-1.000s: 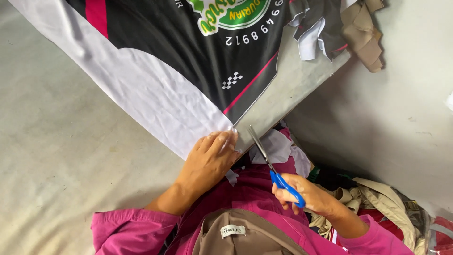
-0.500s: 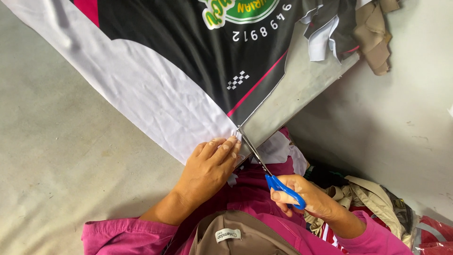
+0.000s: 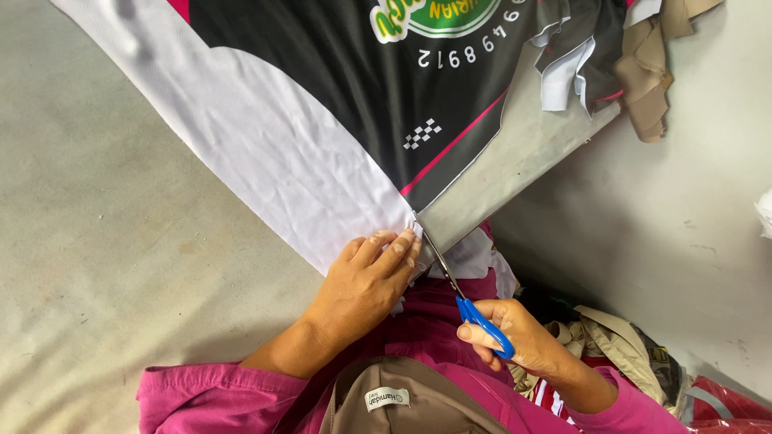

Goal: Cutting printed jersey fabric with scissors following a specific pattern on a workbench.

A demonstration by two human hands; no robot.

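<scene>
**Scissors at the edge of a printed cloth panel, seen from the head camera**

One printed fabric panel (image 3: 322,153) lies flat on a pale floor (image 3: 96,265), its long axis running from the upper left down toward the person's lap. The panel is black with a white band along its lower left side and a thin pink stripe; its near corner ends just in front of both hands.

The left hand (image 3: 366,281) lies flat on the white band at that near corner, fingers pressed together and pointing up and to the right, holding the cloth down. The right hand (image 3: 515,341) is closed around the blue handles of one pair of scissors (image 3: 458,289). The blades point up and to the left, away from the right hand, with their tips at the cloth's edge just beside the left fingertips. Whether the blades are apart or closed cannot be told at this scale.

The cut edge therefore lies up and left of the right hand, in line with the blades, and the left hand is the nearer of the two to it, touching the cloth.

Other items: a heap of cloth offcuts (image 3: 611,56) at the upper right, and a second heap of tan and red scraps (image 3: 619,354) beside the right forearm. Pink sleeves (image 3: 209,398) and the brim of a tan cap (image 3: 402,398) fill the lower edge.
</scene>
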